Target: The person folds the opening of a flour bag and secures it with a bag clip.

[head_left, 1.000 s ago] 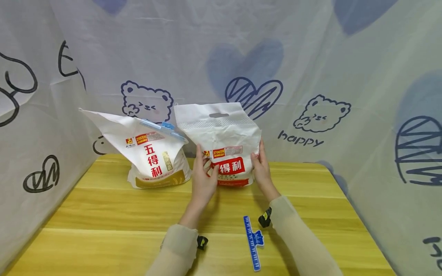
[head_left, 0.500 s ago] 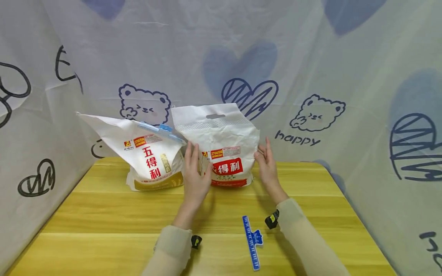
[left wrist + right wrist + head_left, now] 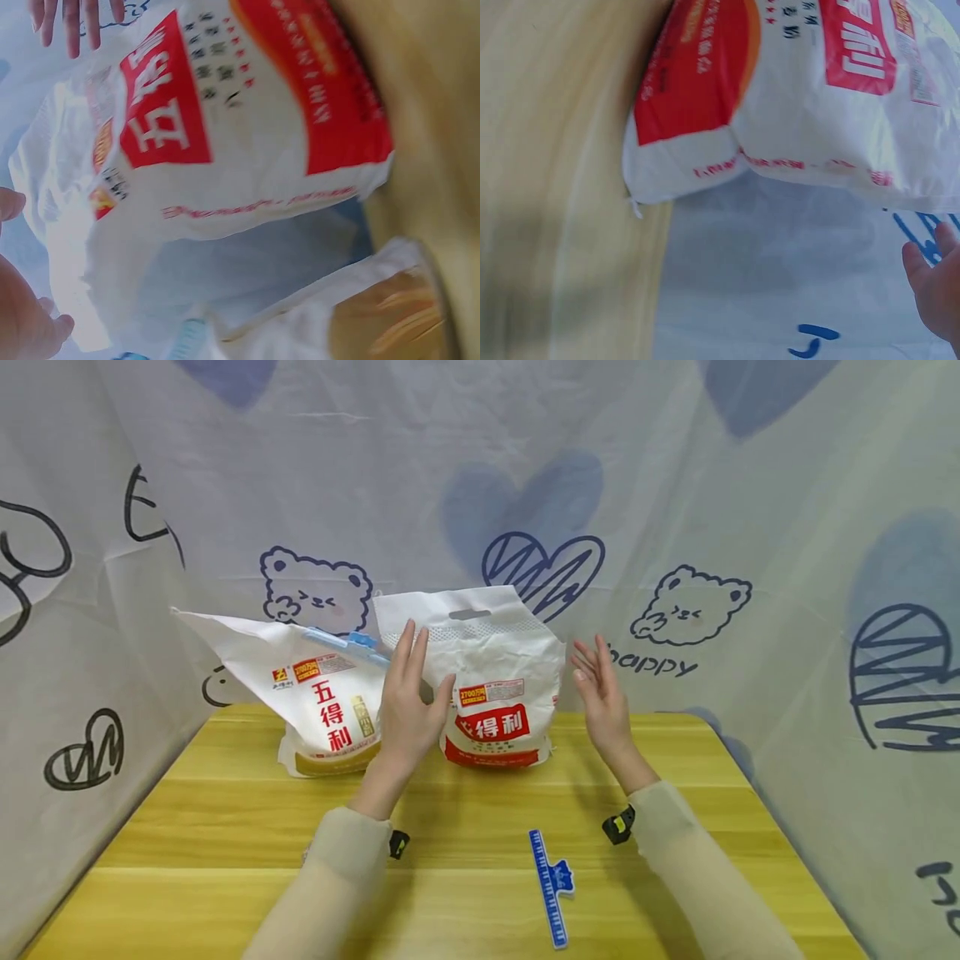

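A white flour bag with a red label [image 3: 501, 723] stands upright at the back of the table, its top flap with a slot handle standing up. Left of it is a second flour bag with a gold base [image 3: 330, 710], its slanted top held by a light blue sealing clip [image 3: 348, 645]. My left hand [image 3: 408, 714], fingers straight, is in front of the gap between the bags and overlaps both in the head view. To the right of the red-label bag my right hand [image 3: 606, 710] is held apart from it, fingers loosely extended. Neither hand holds anything.
A dark blue sealing clip with a ruler-like edge [image 3: 551, 889] lies on the wooden table [image 3: 465, 910] near the front, between the forearms. A printed cloth [image 3: 675, 485] hangs behind the table and at both sides.
Both hands have let go of the red-label bag and spread apart, the left hand moving left and up, the right hand moving right. The bags stay in place.
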### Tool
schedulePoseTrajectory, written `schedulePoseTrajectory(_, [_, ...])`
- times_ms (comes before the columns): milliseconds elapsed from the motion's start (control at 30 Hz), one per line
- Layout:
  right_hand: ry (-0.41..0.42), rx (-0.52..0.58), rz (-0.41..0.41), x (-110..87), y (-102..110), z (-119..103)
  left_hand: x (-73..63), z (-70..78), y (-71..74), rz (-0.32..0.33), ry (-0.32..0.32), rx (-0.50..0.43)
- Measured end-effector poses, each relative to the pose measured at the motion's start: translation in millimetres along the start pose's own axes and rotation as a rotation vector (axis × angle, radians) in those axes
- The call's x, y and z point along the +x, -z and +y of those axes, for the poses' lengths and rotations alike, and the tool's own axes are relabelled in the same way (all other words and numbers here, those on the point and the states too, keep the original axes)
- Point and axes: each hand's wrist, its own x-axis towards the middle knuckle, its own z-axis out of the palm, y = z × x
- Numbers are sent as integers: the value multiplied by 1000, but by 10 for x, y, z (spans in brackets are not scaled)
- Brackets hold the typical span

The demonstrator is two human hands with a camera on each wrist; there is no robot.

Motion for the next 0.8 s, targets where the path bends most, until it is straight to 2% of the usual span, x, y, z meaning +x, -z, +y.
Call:
schedulePoseTrajectory(133, [11, -9, -12, 84, 31, -90, 221, 36, 22, -33, -74, 14])
schedulePoseTrajectory(267, [6, -20, -37, 169, 45, -169, 436, 78, 18, -93, -134, 34])
schedulePoseTrajectory(633, [-41, -167, -135, 411, 57, -231, 911, 175, -49, -272, -205, 98])
schedulePoseTrajectory(800, [-78, -215, -161, 454, 65, -219, 1075, 184, -68, -432, -187, 170])
